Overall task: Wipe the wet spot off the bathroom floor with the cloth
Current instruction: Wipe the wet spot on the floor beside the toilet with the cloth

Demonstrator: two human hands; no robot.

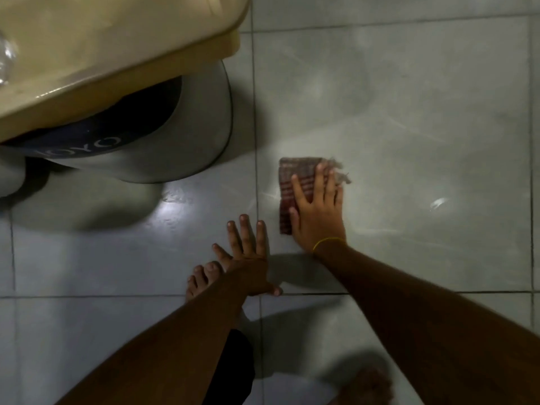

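Note:
A reddish-brown checked cloth lies flat on the grey tiled floor in the middle of the view. My right hand presses down on it with fingers spread, covering its lower right part. Thin wet streaks shine on the tile beyond and right of the cloth, and a small bright glint shows to the right. My left hand rests flat on the floor just left of the cloth, fingers apart, holding nothing.
A grey toilet base with a dark band stands at the upper left under a beige tank lid. My bare left foot is beside my left hand, and my right foot is at the bottom edge.

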